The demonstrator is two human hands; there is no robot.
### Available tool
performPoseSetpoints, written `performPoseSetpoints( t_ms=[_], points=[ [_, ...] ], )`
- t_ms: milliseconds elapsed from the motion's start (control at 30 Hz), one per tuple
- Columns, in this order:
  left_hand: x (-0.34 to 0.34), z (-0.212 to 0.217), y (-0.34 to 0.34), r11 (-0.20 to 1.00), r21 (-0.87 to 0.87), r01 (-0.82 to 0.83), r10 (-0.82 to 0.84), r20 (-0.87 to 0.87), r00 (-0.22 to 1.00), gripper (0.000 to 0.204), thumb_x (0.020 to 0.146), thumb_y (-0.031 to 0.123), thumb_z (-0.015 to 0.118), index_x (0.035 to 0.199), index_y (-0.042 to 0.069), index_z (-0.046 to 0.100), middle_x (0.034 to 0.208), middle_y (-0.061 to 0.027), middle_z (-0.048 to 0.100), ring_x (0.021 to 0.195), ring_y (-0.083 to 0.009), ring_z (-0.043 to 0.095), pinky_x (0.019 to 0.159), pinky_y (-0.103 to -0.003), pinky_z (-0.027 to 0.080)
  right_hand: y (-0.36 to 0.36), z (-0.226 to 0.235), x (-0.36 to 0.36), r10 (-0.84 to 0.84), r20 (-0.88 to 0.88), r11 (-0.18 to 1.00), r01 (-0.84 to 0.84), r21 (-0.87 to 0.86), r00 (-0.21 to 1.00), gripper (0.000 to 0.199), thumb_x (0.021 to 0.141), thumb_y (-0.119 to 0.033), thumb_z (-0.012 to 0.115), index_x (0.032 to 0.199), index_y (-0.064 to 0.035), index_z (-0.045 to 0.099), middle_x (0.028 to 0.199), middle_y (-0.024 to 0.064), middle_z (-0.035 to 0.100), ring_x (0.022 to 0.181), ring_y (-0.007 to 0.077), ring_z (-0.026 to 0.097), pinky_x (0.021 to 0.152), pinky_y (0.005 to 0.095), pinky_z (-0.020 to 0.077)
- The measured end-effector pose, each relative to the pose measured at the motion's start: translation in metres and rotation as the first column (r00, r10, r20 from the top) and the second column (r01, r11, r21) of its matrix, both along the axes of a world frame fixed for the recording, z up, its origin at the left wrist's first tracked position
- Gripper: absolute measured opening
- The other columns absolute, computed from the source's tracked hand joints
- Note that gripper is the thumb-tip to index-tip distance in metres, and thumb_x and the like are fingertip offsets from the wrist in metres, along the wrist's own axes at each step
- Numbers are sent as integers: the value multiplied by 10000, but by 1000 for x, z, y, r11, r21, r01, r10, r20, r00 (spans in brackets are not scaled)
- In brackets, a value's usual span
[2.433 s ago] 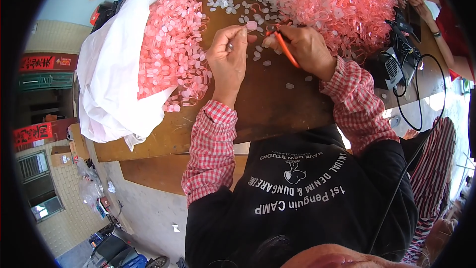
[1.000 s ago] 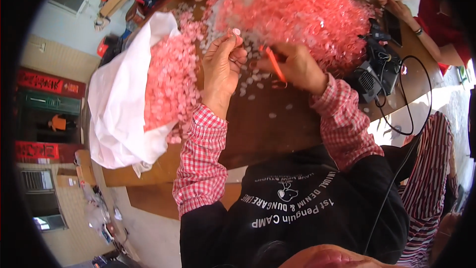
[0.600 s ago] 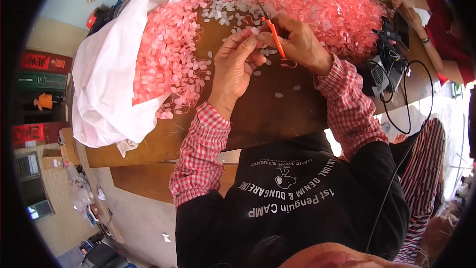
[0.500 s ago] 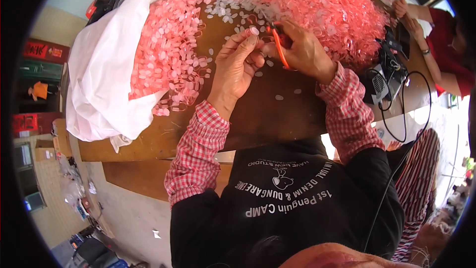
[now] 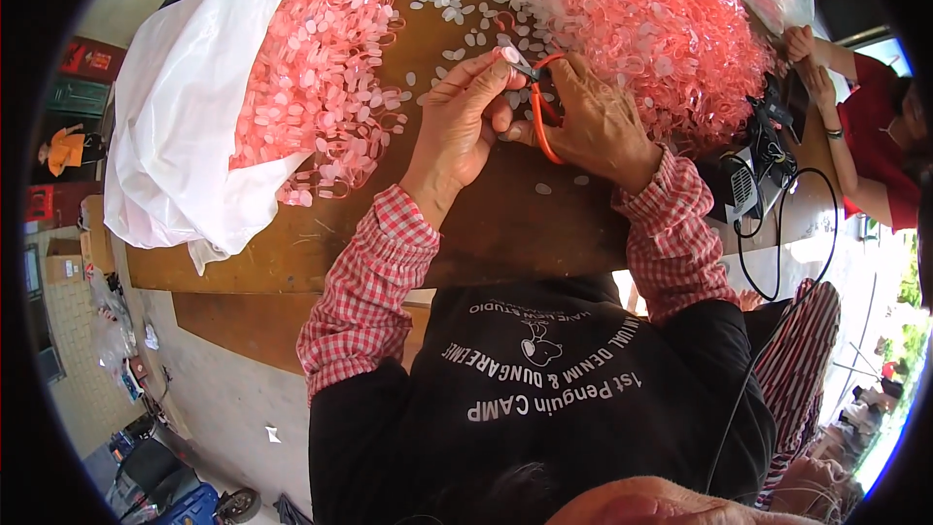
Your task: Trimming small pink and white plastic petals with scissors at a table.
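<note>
My right hand (image 5: 595, 122) grips orange-handled scissors (image 5: 540, 112), their blades pointing toward my left fingertips. My left hand (image 5: 464, 122) pinches a small pale pink plastic piece (image 5: 509, 55) right at the blade tips. Both hands rest over a brown wooden table (image 5: 505, 224). A big heap of pink plastic rings (image 5: 632, 10) lies just beyond my right hand. Another pile of pink pieces (image 5: 326, 78) sits to the left of my left hand, partly on a white plastic bag (image 5: 185, 107). Small whitish oval bits (image 5: 457, 0) are scattered between the two piles.
A black box with cables (image 5: 753, 170) stands at the table's right end. Another person in a red sleeve (image 5: 865, 126) has hands (image 5: 807, 58) at the far right edge. The floor to the lower left holds boxes and clutter (image 5: 126, 369).
The view has swung and closed in on the table. My hands stay together at the scissors; my left fingers now pinch a pale piece at the blade tips.
</note>
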State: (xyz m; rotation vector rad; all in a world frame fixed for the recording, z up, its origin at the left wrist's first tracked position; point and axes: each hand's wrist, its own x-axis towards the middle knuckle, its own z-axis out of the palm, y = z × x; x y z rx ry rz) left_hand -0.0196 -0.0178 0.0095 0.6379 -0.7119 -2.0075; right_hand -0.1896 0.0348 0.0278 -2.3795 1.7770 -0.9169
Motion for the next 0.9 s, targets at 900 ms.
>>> performPoseSetpoints(
  t_ms=[900],
  points=[
    [-7,-10,3,709,-700,-88,459,363,810,158,870,20,656,1024,-16,671,830,-29,651,633,-50,562,563,-209,467,-13,-9,1,-74,602,982,-48,184,795,225,861,-188,714,991,-13,657,670,-19,576,604,63,510,531,244,435]
  ],
)
